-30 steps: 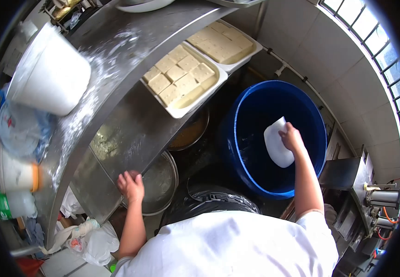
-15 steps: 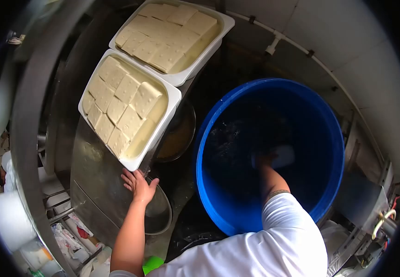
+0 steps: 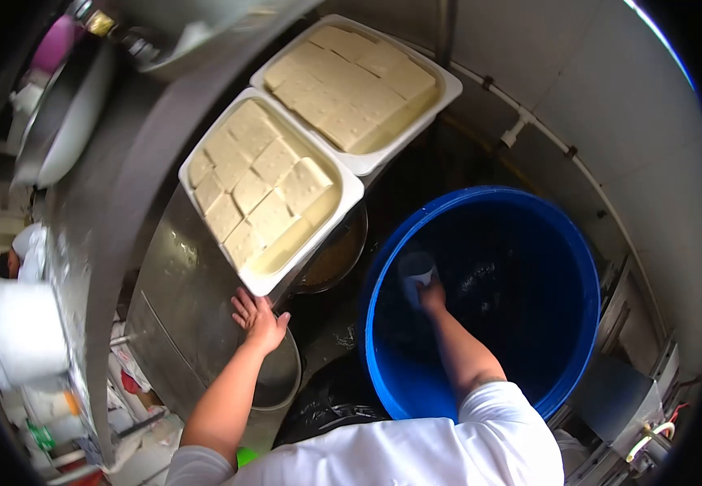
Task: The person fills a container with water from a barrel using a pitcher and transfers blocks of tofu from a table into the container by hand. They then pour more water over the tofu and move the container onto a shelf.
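My right hand [image 3: 430,296] reaches down into a big blue barrel [image 3: 374,340] and is closed on a pale, translucent cup [image 3: 416,266]. The cup is tilted, near the barrel's left inner wall; dark water fills the barrel below. My left hand [image 3: 260,322] holds nothing; its fingers are spread on the metal table edge, just under the near corner of a white tub [image 3: 349,188]. Cut blocks of tofu [image 3: 254,166] lie in pale liquid in that tub. A second white tub [image 3: 450,85] behind it holds more tofu [image 3: 351,77].
Below the table edge stand a metal pot [image 3: 343,259] and a metal bucket [image 3: 280,374]. A black plastic bag [image 3: 331,405] lies between bucket and barrel. White pipes [image 3: 561,138] run along the wall. At far left are a white bucket [image 3: 23,332] and another person [image 3: 29,249].
My right hand has moved the cup from low in the barrel up and left toward its inner wall. My left hand stays at the table edge. The camera view has shifted.
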